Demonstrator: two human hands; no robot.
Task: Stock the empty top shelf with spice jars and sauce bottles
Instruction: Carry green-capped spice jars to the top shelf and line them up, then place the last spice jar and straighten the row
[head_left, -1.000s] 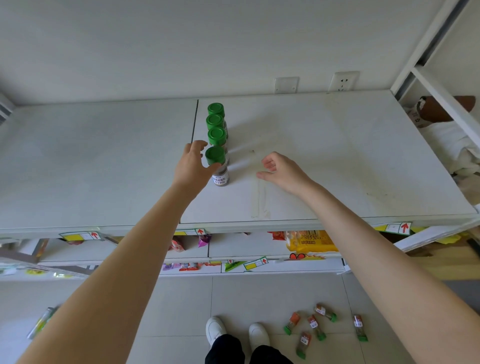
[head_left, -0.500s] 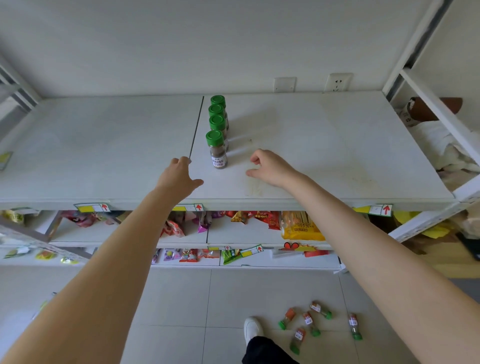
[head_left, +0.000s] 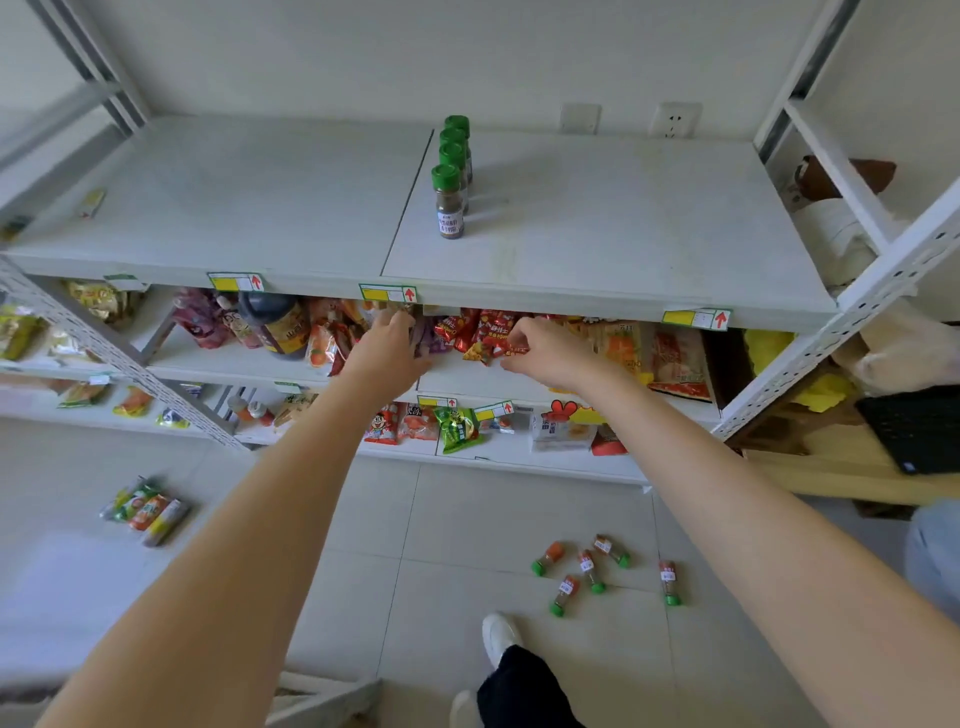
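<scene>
Left hand (head_left: 387, 345) and right hand (head_left: 545, 351): both empty, fingers loosely curled, level with the snack shelf. Above them, four green-capped spice jars (head_left: 450, 205) stand in file on the top shelf (head_left: 623, 228). Below, loose jars (head_left: 592, 569) lie on the floor. Judged between placements; next move: stoop and collect more

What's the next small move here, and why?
Probably bend down and reach for the spice jars on the floor. Both the left hand and right hand look empty, hanging in front of the snack shelf. The top shelf holds only one row of green-capped jars, and the remaining stock lies scattered on the tiles by the right foot.
</scene>
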